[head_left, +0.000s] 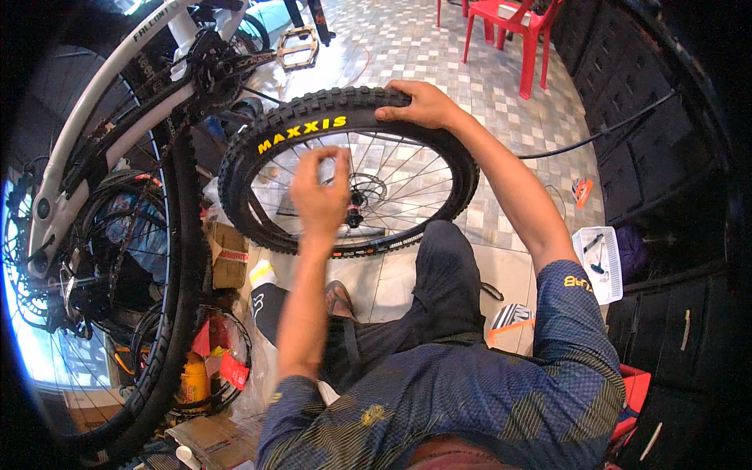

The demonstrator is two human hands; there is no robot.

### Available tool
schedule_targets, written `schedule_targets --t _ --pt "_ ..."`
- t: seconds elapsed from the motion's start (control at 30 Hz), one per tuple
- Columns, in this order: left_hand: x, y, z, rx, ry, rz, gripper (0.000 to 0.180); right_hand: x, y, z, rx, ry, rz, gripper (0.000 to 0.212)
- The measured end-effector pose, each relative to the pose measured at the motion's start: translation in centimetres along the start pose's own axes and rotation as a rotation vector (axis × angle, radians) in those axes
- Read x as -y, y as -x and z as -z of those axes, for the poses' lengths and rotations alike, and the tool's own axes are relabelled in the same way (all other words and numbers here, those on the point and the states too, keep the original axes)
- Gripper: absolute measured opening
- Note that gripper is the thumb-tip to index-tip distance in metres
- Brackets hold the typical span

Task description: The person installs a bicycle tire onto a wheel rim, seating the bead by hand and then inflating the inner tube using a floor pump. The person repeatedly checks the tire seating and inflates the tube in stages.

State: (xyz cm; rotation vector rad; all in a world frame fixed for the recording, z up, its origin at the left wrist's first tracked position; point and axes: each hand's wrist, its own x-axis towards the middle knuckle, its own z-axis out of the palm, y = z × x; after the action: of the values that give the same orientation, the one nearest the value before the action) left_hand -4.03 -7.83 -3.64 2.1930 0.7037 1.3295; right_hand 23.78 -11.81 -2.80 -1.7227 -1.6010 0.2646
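Note:
A bicycle wheel (462,184) with a knobby black tire stands tilted in front of me, yellow lettering on its sidewall. Spokes run to a black hub (355,210) with a disc brake rotor (368,188). My right hand (421,105) grips the top of the tire, thumb on the sidewall and fingers over the tread. In front of the spokes my left hand (319,196) is raised, fingers curled and thumb and index drawn together. Whether something small sits in that pinch is too blurred to tell. My knee is close to the wheel's lower edge.
A pale bicycle frame (78,117) with its rear wheel fills the left side, its pedal (298,48) jutting out. Cardboard boxes (229,254) and a yellow bottle (194,380) sit below. At right are a white basket (599,262), black drawers (627,94) and a red chair (521,31).

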Motion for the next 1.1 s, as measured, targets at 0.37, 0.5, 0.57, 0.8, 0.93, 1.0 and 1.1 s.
schedule_targets --t 0.37,0.5,0.57,0.8,0.93,1.0,1.1 --pt "6.2 -1.4 -10.1 -0.035 0.778 0.25 0.024 1.4 0.6 0.9 0.039 0.142 0.0 0.07" --pt "5.8 -2.1 -11.0 -0.01 0.731 0.306 0.026 -0.2 0.2 1.8 0.082 0.107 0.029 0.066" --pt "4.8 -1.6 -11.3 -0.077 0.693 0.313 0.035 0.8 0.7 2.1 0.181 -0.024 -0.051 0.064" --pt "3.0 -0.3 -12.8 -0.041 0.625 0.422 0.041 -1.0 2.2 2.5 0.115 -0.116 -0.077 0.053" --pt "1.4 -0.2 -13.8 -0.16 0.686 0.26 0.037 -0.9 3.8 1.7 -0.088 -0.095 -0.118 0.058" --pt "1.3 0.1 -14.5 -0.138 0.622 0.26 0.039 -1.7 4.2 1.9 -0.088 -0.099 -0.179 0.055" --pt "0.7 0.4 -15.4 -0.145 0.681 0.323 0.037 -1.8 4.4 1.8 -0.155 -0.065 -0.193 0.055"
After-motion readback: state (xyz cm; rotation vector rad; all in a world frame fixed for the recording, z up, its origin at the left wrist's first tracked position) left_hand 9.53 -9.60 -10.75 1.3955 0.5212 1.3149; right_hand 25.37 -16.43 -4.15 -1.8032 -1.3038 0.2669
